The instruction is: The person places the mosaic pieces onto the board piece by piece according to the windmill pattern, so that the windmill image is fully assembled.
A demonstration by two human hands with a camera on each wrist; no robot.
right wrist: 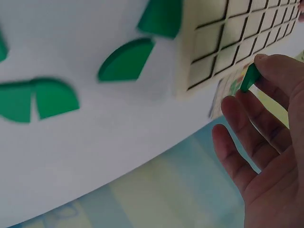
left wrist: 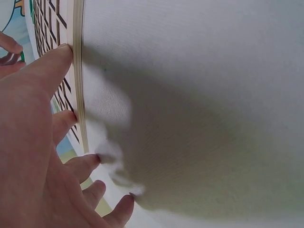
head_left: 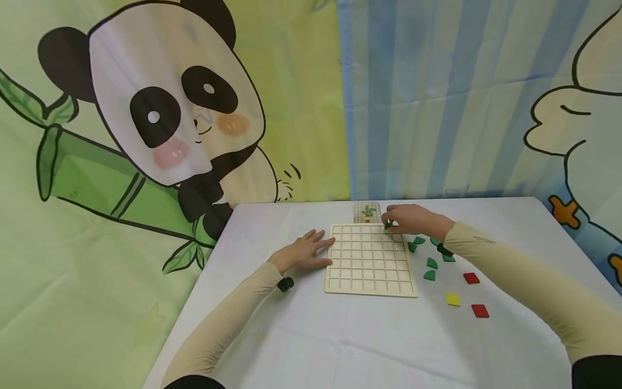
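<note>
A pale wooden grid board (head_left: 371, 259) lies on the white table, its squares bare. My left hand (head_left: 306, 251) rests at the board's left edge with fingers spread; in the left wrist view the thumb (left wrist: 59, 61) and a fingertip touch the rim. Over the far right corner of the board, my right hand (head_left: 413, 219) pinches a green quarter-circle tile (right wrist: 250, 77) between thumb and fingertips. Just behind the board lies a small pattern card (head_left: 366, 212) showing a gridded picture in green, yellow and red, partly overlapped by the right hand in the right wrist view.
To the board's right lie several green quarter-circle tiles (head_left: 430, 275), some below the right forearm. Nearer the front are a yellow square tile (head_left: 453, 300) and two red tiles (head_left: 480, 310). Printed curtains (head_left: 408, 108) hang behind the table's far edge.
</note>
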